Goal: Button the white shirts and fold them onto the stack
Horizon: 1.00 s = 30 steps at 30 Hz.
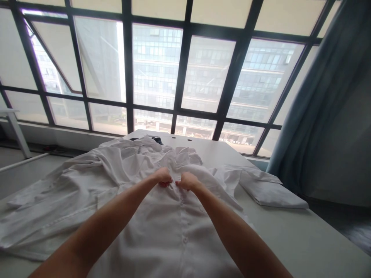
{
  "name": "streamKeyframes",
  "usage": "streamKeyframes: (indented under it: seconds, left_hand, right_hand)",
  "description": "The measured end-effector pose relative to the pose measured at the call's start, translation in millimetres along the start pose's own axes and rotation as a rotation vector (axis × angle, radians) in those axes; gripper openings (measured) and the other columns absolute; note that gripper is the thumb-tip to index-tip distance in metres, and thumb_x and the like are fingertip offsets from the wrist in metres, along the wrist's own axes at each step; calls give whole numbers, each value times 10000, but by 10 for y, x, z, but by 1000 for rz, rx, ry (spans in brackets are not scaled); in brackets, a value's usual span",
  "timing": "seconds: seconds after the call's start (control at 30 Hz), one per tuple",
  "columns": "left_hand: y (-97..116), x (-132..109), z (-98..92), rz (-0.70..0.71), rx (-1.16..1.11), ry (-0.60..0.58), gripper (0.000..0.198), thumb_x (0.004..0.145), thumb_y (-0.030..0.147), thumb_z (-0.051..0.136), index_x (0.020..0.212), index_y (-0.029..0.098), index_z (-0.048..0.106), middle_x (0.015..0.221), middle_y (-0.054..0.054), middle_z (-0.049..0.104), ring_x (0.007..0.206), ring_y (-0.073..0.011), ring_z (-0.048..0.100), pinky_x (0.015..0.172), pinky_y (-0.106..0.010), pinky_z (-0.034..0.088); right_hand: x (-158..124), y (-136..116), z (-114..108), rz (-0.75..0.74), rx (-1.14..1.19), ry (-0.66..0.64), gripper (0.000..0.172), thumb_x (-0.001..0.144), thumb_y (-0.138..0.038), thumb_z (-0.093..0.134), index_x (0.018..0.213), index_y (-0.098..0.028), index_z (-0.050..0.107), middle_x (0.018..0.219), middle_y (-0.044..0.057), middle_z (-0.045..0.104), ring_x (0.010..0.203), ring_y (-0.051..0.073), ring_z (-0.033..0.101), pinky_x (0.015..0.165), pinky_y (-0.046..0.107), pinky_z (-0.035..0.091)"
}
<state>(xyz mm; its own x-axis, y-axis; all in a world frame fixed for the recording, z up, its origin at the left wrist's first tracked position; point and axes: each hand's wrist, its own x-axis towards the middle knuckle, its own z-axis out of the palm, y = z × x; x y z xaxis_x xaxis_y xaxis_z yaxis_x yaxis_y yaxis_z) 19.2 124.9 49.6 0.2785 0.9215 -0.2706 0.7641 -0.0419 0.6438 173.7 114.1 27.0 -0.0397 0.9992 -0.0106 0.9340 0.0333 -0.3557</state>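
A white button-up shirt (156, 216) lies spread over the table, its button placket running down the middle toward me. My left hand (164, 177) is closed on the shirt's front, just left of the placket. Close beside it on the right, my right hand (188, 181) pinches the other side of the front. Between the two hands the cloth is drawn into small creases. The fingertips and whatever button lies there are too small to make out. Below the hands, a few buttons show along the placket. The collar end lies crumpled beyond my hands.
More crumpled white cloth (72, 185) covers the table's left side. A folded white garment (275, 193) lies at the right on the white table (301, 235). Something dark (157, 140) sits at the far end. Behind are large windows (156, 65) and a blue-grey curtain (304, 116).
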Motion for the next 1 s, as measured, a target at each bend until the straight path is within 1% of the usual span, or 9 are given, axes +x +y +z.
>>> streamKeyframes:
  seconds: [0.13,0.23,0.4,0.5,0.57,0.7,0.8,0.93,1.0]
  left_hand:
    - [20,126,-1,-57,-69,-67,291,680,117,694,440,148,532,403,-33,510,413,-146,503,426,-249,406]
    - [43,211,33,-22,-130,-63,311,681,84,676,434,150,499,388,-7,462,372,-109,438,392,-223,340]
    - [51,286,177,88,-288,-63,285,759,149,655,515,152,507,446,25,461,370,-77,397,382,-208,299]
    - [-27,284,257,113,-370,-79,276,803,226,648,573,159,512,462,37,460,367,-75,390,379,-209,293]
    - [-106,272,288,161,-433,-87,293,811,288,655,587,160,515,456,47,449,358,-69,370,372,-207,268]
    - [-229,255,313,303,-500,-85,328,766,423,686,638,147,562,480,58,468,367,-59,372,372,-193,238]
    - [-250,257,337,361,-480,-69,354,748,468,675,657,140,581,503,52,497,381,-59,404,383,-187,263]
    - [-240,273,378,368,-447,-49,381,766,476,647,596,151,546,473,43,493,383,-68,418,391,-192,276]
    - [-233,275,391,363,-449,-46,364,776,447,650,593,149,549,480,42,502,388,-68,425,402,-193,296]
  right_hand:
    - [74,-54,82,26,51,35,233,591,-179,820,510,-186,602,491,95,619,608,289,682,560,328,503]
    - [58,-84,61,67,116,83,239,567,-89,796,505,-187,587,500,98,629,646,296,695,573,318,518]
    - [-31,21,-169,96,250,0,291,743,-232,695,488,-184,562,419,52,568,453,210,627,461,274,497]
    - [-90,104,-253,94,393,-14,314,798,-241,621,496,-186,552,467,36,603,437,163,611,434,230,483]
    - [-124,146,-213,57,454,11,259,807,-220,592,551,-185,578,513,21,631,466,144,620,438,199,468]
    - [-160,219,19,-42,621,106,149,807,-196,578,670,-174,633,608,12,677,501,127,626,459,185,458]
    - [-165,268,142,-112,593,186,156,822,-248,603,705,-159,657,606,16,671,490,121,603,467,191,438]
    - [-148,312,156,-144,543,144,249,835,-361,633,710,-150,673,539,9,628,442,110,546,447,199,389]
    - [-130,329,150,-143,547,111,233,830,-339,633,703,-149,676,524,3,611,439,104,533,445,195,376]
